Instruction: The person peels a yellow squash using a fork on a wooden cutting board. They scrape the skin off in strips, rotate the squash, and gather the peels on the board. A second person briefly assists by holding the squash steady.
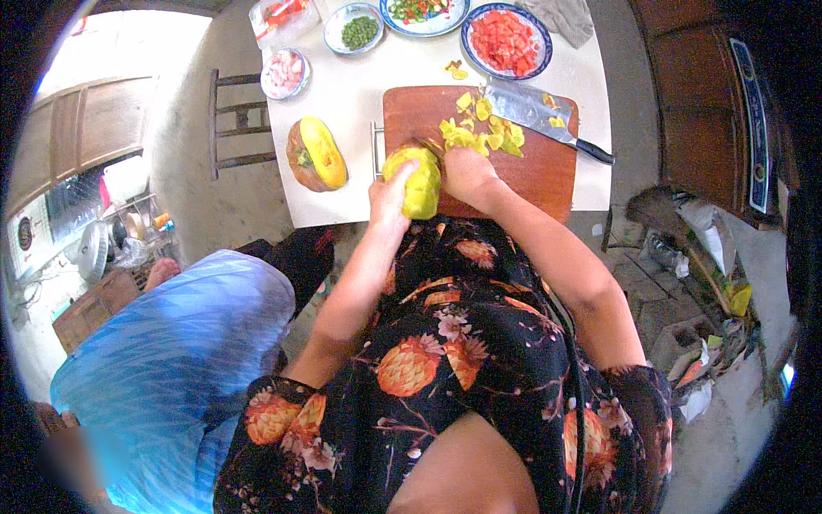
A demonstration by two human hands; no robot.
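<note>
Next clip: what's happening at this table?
A person is peeling a yellow squash piece at the near edge of a wooden cutting board. The left hand holds it; the right hand works against it, any tool hidden. Yellow peelings lie on the board beside a cleaver. Another squash half sits to the left, with bowls of chopped vegetables beyond.

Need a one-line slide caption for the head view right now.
Both hands, left hand and right hand, grip a yellow squash piece over a wooden cutting board strewn with peelings.
</note>
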